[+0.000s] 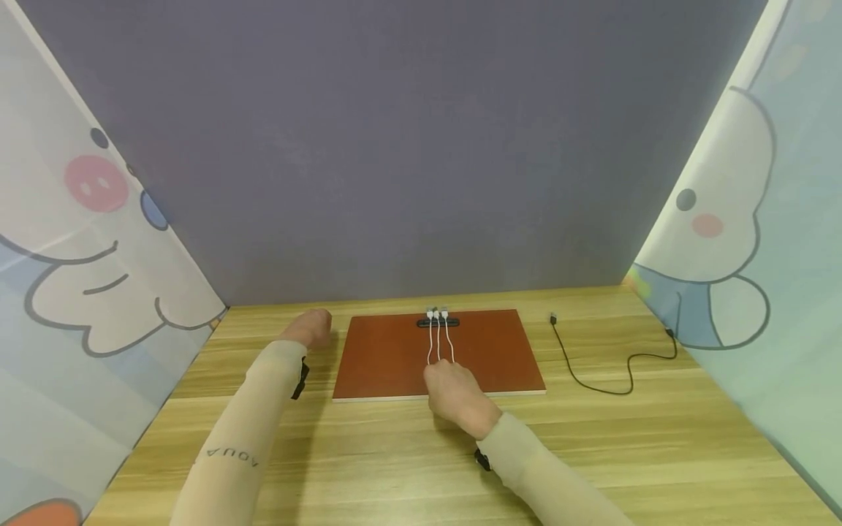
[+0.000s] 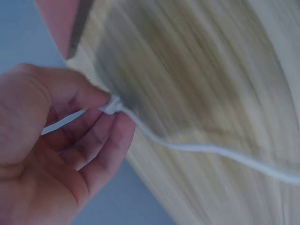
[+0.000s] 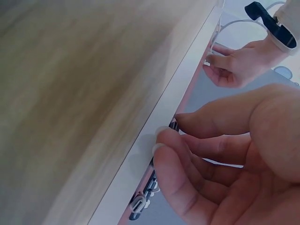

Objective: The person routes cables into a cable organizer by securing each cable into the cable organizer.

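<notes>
A brown-red board (image 1: 381, 358) with a white edge lies on the wooden table. Near its far edge, three white USB cables (image 1: 438, 342) sit in a black cable holder (image 1: 424, 323), their USB-A plugs pointing away from me. They run toward my right hand (image 1: 457, 394), whose curled fingers close over their near part at the board's front edge. What lies between those fingertips is mostly hidden. A small white plug (image 3: 138, 204) shows beside them in the right wrist view. Left of the board, my left hand (image 1: 310, 329) pinches a white cable (image 2: 201, 147) at a small white lump.
To the right of the board lies a black USB cable (image 1: 615, 392) in a loose curve. A grey wall panel (image 1: 408, 161) stands behind the table (image 1: 395, 453), and printed cloth curtains (image 1: 710, 219) hang on both sides.
</notes>
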### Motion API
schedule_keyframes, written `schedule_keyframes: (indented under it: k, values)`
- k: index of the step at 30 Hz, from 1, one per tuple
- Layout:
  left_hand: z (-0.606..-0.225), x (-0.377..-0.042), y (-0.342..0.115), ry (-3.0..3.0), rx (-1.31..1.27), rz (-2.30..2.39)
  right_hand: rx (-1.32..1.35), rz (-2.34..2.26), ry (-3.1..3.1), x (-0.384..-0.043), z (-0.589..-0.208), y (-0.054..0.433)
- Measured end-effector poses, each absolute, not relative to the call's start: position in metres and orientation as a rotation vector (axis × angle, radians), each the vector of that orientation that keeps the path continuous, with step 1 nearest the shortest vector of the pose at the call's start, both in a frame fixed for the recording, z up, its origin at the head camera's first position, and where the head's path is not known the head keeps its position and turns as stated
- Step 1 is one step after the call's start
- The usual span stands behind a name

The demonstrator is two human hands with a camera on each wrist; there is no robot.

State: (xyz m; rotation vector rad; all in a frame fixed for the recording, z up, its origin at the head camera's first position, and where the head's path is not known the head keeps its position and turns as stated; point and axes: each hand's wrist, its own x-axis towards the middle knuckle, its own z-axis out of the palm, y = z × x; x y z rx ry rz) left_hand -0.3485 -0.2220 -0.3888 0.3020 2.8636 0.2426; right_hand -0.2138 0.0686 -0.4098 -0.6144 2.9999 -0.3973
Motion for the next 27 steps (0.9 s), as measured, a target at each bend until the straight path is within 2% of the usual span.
schedule_keyframes:
  k: [11, 27]
  values:
    - [-0.385, -0.343, -0.208, 2.833, 0.392, 0.428, -0.577, -0.466, 2.985, -0.215, -0.411, 0.07]
    - [-0.378, -0.33, -0.167, 2.856, 0.684, 0.591, -0.463, -0.638, 2.963, -0.217, -0.41, 0.076]
